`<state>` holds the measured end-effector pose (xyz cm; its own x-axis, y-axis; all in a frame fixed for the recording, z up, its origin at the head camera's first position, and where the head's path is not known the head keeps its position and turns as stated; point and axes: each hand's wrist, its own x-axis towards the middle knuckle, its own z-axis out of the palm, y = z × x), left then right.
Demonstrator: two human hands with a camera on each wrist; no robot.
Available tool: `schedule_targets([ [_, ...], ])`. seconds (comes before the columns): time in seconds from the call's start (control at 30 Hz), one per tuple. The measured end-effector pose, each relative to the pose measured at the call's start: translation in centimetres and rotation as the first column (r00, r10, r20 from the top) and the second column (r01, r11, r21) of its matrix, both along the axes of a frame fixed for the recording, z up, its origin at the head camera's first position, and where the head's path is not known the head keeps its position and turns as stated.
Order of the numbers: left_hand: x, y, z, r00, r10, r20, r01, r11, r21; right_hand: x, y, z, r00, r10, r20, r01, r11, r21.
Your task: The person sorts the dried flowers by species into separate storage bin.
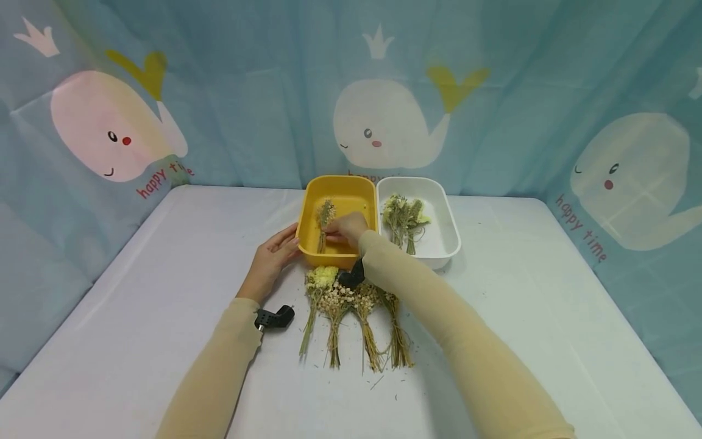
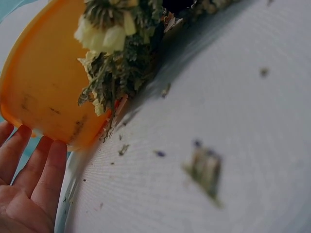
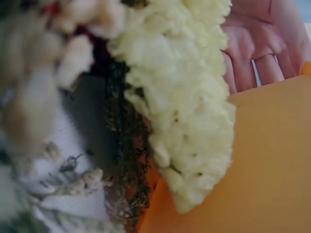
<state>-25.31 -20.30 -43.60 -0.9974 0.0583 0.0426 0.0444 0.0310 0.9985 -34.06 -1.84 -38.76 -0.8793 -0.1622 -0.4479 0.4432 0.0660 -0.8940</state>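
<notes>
My left hand (image 1: pixel 272 259) rests its fingertips against the left outer wall of a yellow bin (image 1: pixel 338 258). The left wrist view shows straight fingers (image 2: pixel 46 174) touching that wall. Inside the bin, my right hand (image 1: pixel 350 228) pinches a small dried flower bunch (image 1: pixel 326 214), which stands near the left inner side with its head toward the back. My right fingertips are partly hidden by the hand itself. In the right wrist view, a pale yellow flower head (image 3: pixel 182 107) fills the middle, with the left hand (image 3: pixel 265 43) behind it.
A white bin (image 1: pixel 451 228) adjoins the yellow one on the right and contains dried bunches (image 1: pixel 404 218). Several more bunches (image 1: pixel 336 305) lie in a row before the yellow bin, heads toward it. Plant crumbs (image 1: pixel 377 382) dot the white table (image 1: pixel 548 341); a whale-print curtain (image 1: pixel 263 122) stands behind.
</notes>
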Motion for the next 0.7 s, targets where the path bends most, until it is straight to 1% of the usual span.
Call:
schedule_targets([
  [0.17,0.2,-0.17,-0.07,1.0,-0.003,0.0,0.003,1.0,0.0,0.29,-0.02,-0.22,1.0,0.012,0.004,-0.012,1.0,0.012],
  [0.33,0.18,-0.22,0.03,1.0,-0.003,-0.007,0.003,1.0,-0.002,0.02,0.01,-0.52,1.0,0.012,-0.002,-0.012,0.999,0.036],
  [0.43,0.18,-0.21,0.08,1.0,-0.001,0.001,0.001,1.0,-0.007,0.01,0.01,-0.61,1.0,0.013,-0.007,-0.013,0.998,0.057],
  [0.57,0.31,-0.22,0.14,1.0,-0.003,0.014,0.003,1.0,-0.007,0.38,0.06,-0.48,1.0,0.015,-0.012,-0.015,0.997,0.072],
  [0.7,0.21,-0.24,0.34,1.0,-0.013,0.014,0.014,1.0,-0.003,0.54,0.22,-0.19,0.999,0.011,-0.032,-0.009,0.997,0.08],
])
